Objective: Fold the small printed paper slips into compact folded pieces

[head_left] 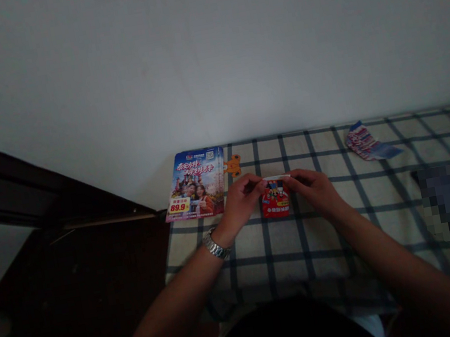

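A small red printed paper (275, 200) is held upright between both hands over a checked cloth (306, 235). My left hand (242, 199), with a metal watch on its wrist, pinches the paper's top left corner. My right hand (312, 188) pinches the top right corner. The paper's top edge looks folded over, showing a white strip. Its lower edge rests near the cloth.
A stack of colourful flyers (197, 183) lies at the cloth's far left corner, with a small orange cut-out (233, 164) beside it. More folded printed papers (366, 143) lie at the far right. A white wall stands behind; dark floor is at the left.
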A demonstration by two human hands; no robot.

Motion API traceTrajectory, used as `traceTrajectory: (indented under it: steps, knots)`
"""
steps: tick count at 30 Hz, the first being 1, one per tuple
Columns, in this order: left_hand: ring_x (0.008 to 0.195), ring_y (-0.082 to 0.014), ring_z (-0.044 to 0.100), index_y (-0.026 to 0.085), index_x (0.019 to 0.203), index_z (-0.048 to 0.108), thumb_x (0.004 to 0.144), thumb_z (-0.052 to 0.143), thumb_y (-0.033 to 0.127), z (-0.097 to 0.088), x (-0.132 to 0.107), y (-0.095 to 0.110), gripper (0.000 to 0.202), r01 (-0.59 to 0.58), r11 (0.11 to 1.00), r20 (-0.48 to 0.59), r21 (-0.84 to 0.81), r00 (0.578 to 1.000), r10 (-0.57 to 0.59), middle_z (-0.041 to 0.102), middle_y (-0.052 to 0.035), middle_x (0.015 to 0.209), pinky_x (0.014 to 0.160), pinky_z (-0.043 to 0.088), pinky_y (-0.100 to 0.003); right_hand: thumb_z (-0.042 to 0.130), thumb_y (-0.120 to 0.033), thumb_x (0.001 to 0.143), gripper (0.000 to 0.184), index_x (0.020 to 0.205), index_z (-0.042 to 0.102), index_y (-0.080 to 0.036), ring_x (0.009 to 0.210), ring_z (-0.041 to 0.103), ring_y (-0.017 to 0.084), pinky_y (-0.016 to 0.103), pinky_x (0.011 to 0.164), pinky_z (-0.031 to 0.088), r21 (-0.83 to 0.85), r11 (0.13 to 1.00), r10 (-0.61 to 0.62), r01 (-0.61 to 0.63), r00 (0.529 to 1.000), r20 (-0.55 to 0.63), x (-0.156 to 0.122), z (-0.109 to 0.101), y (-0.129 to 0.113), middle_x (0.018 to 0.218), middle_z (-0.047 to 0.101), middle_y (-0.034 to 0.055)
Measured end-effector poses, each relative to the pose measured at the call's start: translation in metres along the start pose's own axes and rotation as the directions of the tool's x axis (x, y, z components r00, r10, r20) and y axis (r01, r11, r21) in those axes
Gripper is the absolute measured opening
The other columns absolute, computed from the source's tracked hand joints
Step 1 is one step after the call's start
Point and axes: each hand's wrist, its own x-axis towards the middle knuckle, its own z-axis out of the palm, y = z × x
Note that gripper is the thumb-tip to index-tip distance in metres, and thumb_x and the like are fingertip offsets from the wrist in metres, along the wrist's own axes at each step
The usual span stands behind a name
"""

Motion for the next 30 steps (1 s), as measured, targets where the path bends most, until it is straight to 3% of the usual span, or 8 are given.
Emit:
traceTrajectory:
  steps: [7, 17, 30]
  knots:
    - [0.077, -0.0157, 0.061, 0.019, 0.09, 0.069, 0.096, 0.068, 0.048, -0.001, 0.0, 0.001, 0.029, 0.004, 1.0, 0.004, 0.024, 1.0, -0.005, 0.067, -0.0008, 0.083, 0.072, 0.048, -0.026, 0.074, -0.06, 0.086, 0.039, 0.089, 0.08, -0.021, 0.078, 0.07, 0.021, 0.032, 0.072, 0.057, -0.014, 1.0, -0.007, 0.007, 1.0, 0.011, 0.0, -0.003, 0.003, 0.083, 0.078, 0.0046]
    - [0.08, -0.0164, 0.063, 0.02, 0.091, 0.068, 0.096, 0.067, 0.046, -0.001, 0.0, 0.002, 0.026, 0.006, 1.0, 0.005, 0.031, 1.0, -0.007, 0.069, -0.0012, 0.085, 0.074, 0.049, -0.027, 0.075, -0.062, 0.085, 0.043, 0.096, 0.081, -0.021, 0.086, 0.074, 0.024, 0.037, 0.08, 0.062, 0.069, 0.997, 0.022, -0.023, 0.999, 0.026, 0.003, -0.003, 0.01, 0.092, 0.08, 0.0059]
    - [0.079, -0.0154, 0.058, 0.018, 0.086, 0.066, 0.092, 0.072, 0.046, 0.001, 0.002, -0.001, 0.028, 0.082, 0.982, 0.04, -0.167, 0.996, -0.076, 0.063, 0.0, 0.082, 0.073, 0.047, -0.026, 0.08, -0.061, 0.081, 0.044, 0.1, 0.084, -0.022, 0.09, 0.077, 0.028, 0.044, 0.086, 0.065, 0.152, 0.984, 0.09, -0.091, 0.996, 0.016, 0.0, -0.003, 0.01, 0.099, 0.082, 0.0063]
